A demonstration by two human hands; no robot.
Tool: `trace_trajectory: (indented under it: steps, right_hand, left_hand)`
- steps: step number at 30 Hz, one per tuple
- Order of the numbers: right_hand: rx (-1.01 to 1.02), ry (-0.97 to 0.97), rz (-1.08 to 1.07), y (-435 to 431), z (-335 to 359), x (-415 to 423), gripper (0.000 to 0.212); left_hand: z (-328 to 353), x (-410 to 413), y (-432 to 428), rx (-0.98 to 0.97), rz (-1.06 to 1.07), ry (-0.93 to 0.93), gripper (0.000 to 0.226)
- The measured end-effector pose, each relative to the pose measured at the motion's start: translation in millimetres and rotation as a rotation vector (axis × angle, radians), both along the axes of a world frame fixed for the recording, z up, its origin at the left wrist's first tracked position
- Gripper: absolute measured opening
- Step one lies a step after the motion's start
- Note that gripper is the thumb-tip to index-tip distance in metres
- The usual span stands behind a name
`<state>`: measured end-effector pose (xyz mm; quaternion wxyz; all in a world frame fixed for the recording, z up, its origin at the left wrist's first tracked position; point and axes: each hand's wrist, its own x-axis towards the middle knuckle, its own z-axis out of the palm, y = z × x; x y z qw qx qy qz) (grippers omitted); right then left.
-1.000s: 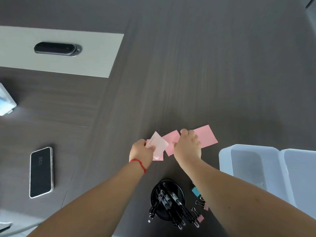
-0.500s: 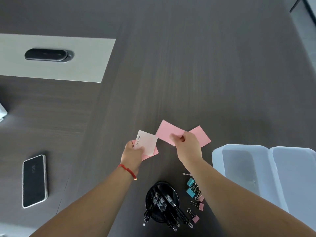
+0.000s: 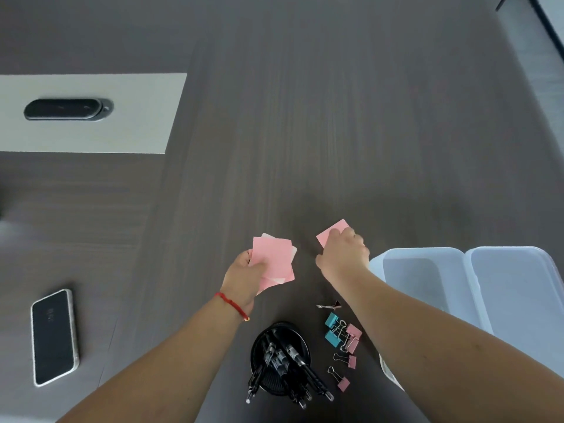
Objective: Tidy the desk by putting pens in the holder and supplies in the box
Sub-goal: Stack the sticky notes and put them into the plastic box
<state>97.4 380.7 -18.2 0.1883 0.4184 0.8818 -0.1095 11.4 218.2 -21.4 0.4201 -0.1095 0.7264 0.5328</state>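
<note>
My left hand (image 3: 244, 273) holds a small stack of pink sticky notes (image 3: 273, 259) above the desk. My right hand (image 3: 343, 254) lies over another pink sticky note (image 3: 331, 232) on the dark desk, fingers bent onto it; the grip itself is hidden. A black round pen holder (image 3: 279, 358) with several black pens stands near the front edge. Several pink and teal binder clips (image 3: 343, 337) lie to its right. A translucent white box (image 3: 424, 288) stands open at the right, its lid (image 3: 515, 297) beside it.
A black phone (image 3: 53, 337) lies face up at the left. A pale inset panel (image 3: 128, 117) with a dark oval cable cover (image 3: 65, 109) sits at the back left. The desk's right edge (image 3: 531, 71) runs along the upper right.
My left hand now holds more pink notes, one passed over from the right. My right hand moved right onto the last pink note on the desk. The view shifted downward.
</note>
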Motion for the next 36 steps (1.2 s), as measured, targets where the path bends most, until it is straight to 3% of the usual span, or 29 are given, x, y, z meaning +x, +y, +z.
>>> trace_trajectory:
  steps: [7,9,11,13,15,17,20,22,24,26,28,30,32,33,35,36]
  right_hand:
    - [0.191,-0.218,0.340,-6,0,0,0.041]
    - [0.121,-0.215,0.353,-3,5,0,0.034]
    - [-0.059,-0.204,0.233,5,17,-3,0.034]
    - [-0.255,-0.105,0.013,14,36,-3,0.033]
    - [-0.233,0.122,-0.069,16,61,1,0.024]
    - [-0.095,0.299,0.028,6,89,12,0.016]
    - [0.000,0.441,0.339,-17,109,37,0.011]
    - [0.090,0.387,0.517,-25,111,54,0.011]
    - [0.101,0.388,0.533,-20,108,71,0.026]
    - [0.084,0.547,0.462,-7,105,89,0.018]
    - [0.069,0.734,0.302,8,104,112,0.010]
    - [-0.016,0.814,-0.019,23,105,139,0.027]
    - [-0.314,0.733,-0.417,38,106,161,0.050]
    - [-0.529,0.701,-0.584,45,106,169,0.050]
    - [-0.878,0.677,-0.762,53,99,183,0.028]
    - [-0.908,0.657,-0.798,55,90,188,0.021]
  left_hand:
    - [10,2,5,0.042,0.041,-0.039,0.032]
    - [15,3,7,0.047,0.051,-0.048,0.033]
    - [21,4,10,0.053,0.057,-0.047,0.033]
    - [29,5,12,0.065,0.067,-0.041,0.033]
    - [39,10,17,0.069,0.067,-0.036,0.033]
    - [49,18,25,0.085,0.065,-0.064,0.035]
    - [70,36,42,0.233,0.092,-0.176,0.028]
    - [84,50,56,0.331,0.084,-0.268,0.038]
    - [90,65,70,0.347,0.008,-0.231,0.035]
    - [97,81,81,0.323,-0.078,-0.145,0.024]
    - [101,94,91,0.309,-0.137,-0.116,0.031]
    - [104,107,101,0.264,-0.174,-0.088,0.028]
    - [104,122,114,0.220,-0.250,-0.075,0.019]
    - [104,131,122,0.193,-0.293,-0.073,0.020]
    - [97,147,137,0.131,-0.375,-0.061,0.025]
    - [91,153,144,0.086,-0.393,-0.034,0.026]
